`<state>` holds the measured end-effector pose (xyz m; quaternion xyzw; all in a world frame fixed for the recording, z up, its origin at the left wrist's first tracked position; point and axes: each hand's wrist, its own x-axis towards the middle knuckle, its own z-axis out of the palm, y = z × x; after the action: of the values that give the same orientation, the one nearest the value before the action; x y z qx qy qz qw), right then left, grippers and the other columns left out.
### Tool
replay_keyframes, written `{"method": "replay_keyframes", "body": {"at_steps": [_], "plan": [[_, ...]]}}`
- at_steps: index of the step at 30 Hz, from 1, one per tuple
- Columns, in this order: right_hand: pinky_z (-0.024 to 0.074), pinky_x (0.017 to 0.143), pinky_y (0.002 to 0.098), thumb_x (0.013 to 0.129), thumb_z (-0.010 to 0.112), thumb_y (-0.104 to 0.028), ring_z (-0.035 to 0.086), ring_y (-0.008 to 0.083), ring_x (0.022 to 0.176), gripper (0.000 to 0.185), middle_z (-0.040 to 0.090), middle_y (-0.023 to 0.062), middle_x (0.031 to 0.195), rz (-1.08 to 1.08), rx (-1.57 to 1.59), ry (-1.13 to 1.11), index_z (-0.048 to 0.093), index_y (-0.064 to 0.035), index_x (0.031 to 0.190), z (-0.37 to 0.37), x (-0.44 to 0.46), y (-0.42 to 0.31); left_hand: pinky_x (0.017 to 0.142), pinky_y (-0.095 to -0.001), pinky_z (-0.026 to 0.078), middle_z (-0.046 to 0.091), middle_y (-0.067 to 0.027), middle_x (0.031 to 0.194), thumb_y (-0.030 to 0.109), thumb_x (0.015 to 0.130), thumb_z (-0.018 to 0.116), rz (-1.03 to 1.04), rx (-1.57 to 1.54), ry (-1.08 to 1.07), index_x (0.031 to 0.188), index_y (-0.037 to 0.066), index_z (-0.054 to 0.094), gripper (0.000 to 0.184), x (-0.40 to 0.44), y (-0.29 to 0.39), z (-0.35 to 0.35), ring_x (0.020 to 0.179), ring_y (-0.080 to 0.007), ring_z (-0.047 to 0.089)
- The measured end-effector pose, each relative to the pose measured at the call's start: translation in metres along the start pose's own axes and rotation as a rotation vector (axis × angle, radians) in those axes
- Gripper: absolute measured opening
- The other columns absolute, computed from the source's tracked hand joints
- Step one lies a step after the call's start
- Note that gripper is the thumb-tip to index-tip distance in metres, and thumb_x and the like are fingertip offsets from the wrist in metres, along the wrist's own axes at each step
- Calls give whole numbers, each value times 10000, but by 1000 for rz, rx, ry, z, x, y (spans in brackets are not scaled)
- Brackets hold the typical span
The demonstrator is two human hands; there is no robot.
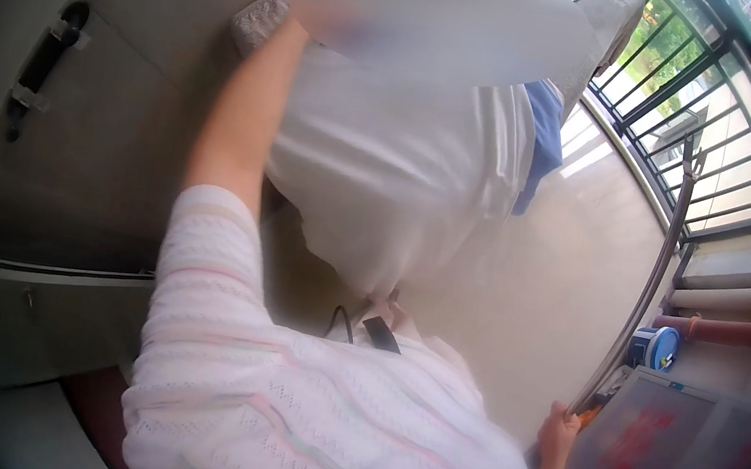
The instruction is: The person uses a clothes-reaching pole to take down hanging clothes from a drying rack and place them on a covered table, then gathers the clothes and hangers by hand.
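The right hand (558, 428) clasps one long pole (654, 279) slanting toward one railing (685, 107); blur hides the left hand (324, 18), grip untellable, near one white cloth (385, 172); one bucket (643, 347), one grey box (677, 405) crowd the right hand

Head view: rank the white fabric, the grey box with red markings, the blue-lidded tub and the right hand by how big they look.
1. White fabric, though blur hides its top
2. Grey box
3. Blue-lidded tub and right hand: too alike to rank
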<state>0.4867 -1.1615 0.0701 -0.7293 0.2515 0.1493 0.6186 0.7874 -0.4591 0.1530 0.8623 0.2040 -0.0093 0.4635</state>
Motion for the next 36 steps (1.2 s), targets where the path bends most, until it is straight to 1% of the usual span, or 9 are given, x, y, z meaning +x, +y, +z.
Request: {"method": "replay_keyframes", "body": {"at_steps": [4,15,18,21,26,29,31,34,36], "plan": [[275,294,190,783,608,-260,301,30,328,320,333,-61,431,-1,-93,21,407,-119,579,31,-5,-18,714,-353,456,606,-166,856,256,618,607,-64,555,325,788,37,637,279,17,-42,33,808,-293,583],[274,300,196,782,609,-262,303,39,331,327,328,-59,433,69,-102,50,403,-118,574,80,6,-32,551,-255,381,562,-20,623,137,618,625,183,33,290,696,18,621,143,41,-45,15,568,-110,483],[272,299,198,792,597,-253,302,39,331,330,324,-60,431,67,-110,55,394,-121,567,82,11,-39,548,-266,378,564,-29,615,152,616,629,152,24,301,679,19,618,147,66,-59,6,564,-114,482],[272,303,194,789,602,-237,305,38,333,334,324,-61,433,111,-30,56,387,-122,561,82,7,-45,614,-334,443,604,-122,683,304,593,597,290,334,360,675,80,630,241,91,-114,21,661,-258,582],[260,296,203,782,612,-227,327,42,327,360,369,-34,413,118,-22,32,383,-108,531,67,15,-20,663,-356,448,609,-140,780,326,572,596,44,534,303,738,73,635,304,73,-83,17,752,-312,578],[251,286,212,771,625,-236,349,49,324,392,406,-9,401,128,-241,47,378,-105,495,57,40,-17,749,-394,443,570,-196,954,260,594,613,149,728,559,971,32,569,443,45,-38,23,893,-322,545],[252,283,220,760,636,-238,348,44,323,368,407,-27,409,-3,-213,-52,419,-108,492,58,55,-27,713,-404,448,587,-183,856,186,645,595,341,658,756,973,19,560,370,4,18,50,813,-326,558],[264,315,209,767,627,-247,350,31,367,253,413,-53,450,-78,-243,-181,534,-78,603,54,80,-56,602,-302,467,591,-91,708,137,694,615,487,19,98,804,41,575,152,-38,78,156,635,-173,571],[274,335,206,779,611,-255,352,34,382,212,415,-51,466,-131,-230,-332,553,-81,671,53,94,-88,563,-260,458,593,-81,773,153,730,612,468,-255,-568,966,45,518,277,-113,146,243,658,-147,575]]}}
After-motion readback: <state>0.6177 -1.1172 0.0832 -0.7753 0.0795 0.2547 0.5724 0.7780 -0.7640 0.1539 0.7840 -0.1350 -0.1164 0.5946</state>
